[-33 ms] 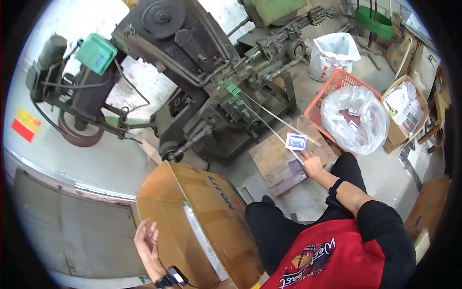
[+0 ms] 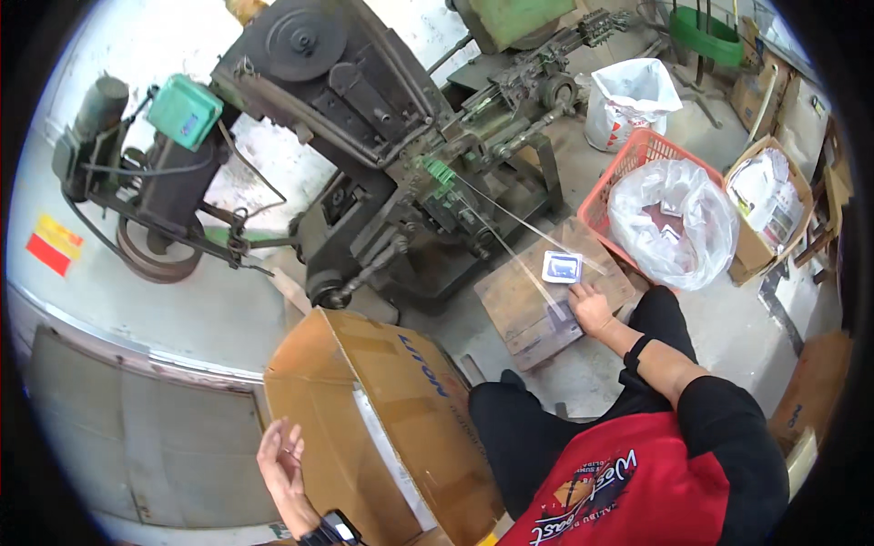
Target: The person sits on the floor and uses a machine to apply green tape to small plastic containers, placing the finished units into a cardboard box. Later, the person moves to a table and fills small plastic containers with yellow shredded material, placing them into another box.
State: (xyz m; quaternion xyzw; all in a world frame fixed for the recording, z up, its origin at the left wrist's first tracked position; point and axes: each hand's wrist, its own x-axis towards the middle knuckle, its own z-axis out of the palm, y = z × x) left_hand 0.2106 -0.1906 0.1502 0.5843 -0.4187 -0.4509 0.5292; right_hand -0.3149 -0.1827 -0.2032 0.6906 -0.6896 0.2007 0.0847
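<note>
My right hand (image 2: 590,305) lies on a worn wooden board (image 2: 528,314) on the floor. Its fingertips reach the lower edge of a small white and blue box (image 2: 562,267) lying on that board, and I see no grip around the box. Two thin pale strips (image 2: 510,227) run from the machine down to the board, past the box. My left hand (image 2: 280,464) is open with the palm up, held just left of a large brown cardboard box (image 2: 382,409) tilted against my legs. It touches nothing that I can see.
A dark old machine (image 2: 364,118) with a flywheel and a green motor box (image 2: 185,111) stands ahead. On the right are a red basket (image 2: 628,159) lined with a clear bag, a white sack (image 2: 628,100) and open cardboard boxes (image 2: 765,209).
</note>
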